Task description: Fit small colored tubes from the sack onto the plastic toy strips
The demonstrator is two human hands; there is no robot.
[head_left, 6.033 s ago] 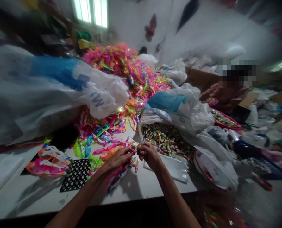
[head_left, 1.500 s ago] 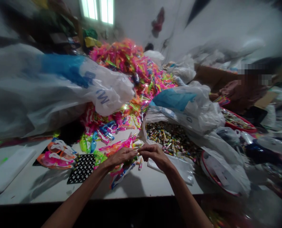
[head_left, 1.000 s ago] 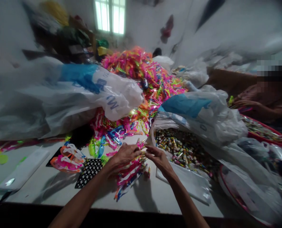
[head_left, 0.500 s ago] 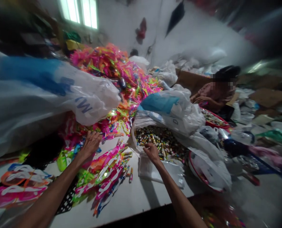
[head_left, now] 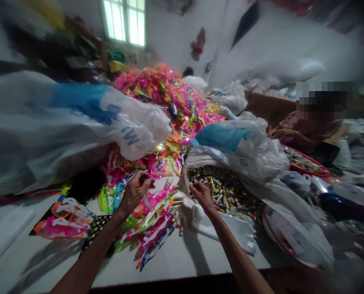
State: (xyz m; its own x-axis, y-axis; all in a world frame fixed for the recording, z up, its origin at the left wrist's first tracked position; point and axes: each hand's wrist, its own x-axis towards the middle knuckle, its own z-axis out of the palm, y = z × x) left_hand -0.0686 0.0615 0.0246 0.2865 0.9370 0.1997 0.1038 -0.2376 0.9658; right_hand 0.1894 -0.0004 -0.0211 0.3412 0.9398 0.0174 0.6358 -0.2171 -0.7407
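My left hand (head_left: 136, 191) is raised over the left side of a row of pink, green and white packets (head_left: 151, 216), its fingers curled around something I cannot make out. At the near-left edge of an open white bag, my right hand (head_left: 202, 195) has its fingers pinched together; what they hold, if anything, is too small to name. Many small colourful tubes (head_left: 221, 185) fill that bag. Clear plastic sleeves (head_left: 224, 228) lie on the white table (head_left: 206, 261) below it.
A big pile of bright packets (head_left: 160, 87) rises behind. Large white-and-blue bags (head_left: 139, 126) flank it. Orange and pink pieces (head_left: 63, 222) lie left. A person (head_left: 310, 122) sits at right near a red basin (head_left: 307, 161).
The view has shifted, so the scene sits further right. My left hand has lifted from the far packets and curled its fingers. My right hand stays at the bag's edge.
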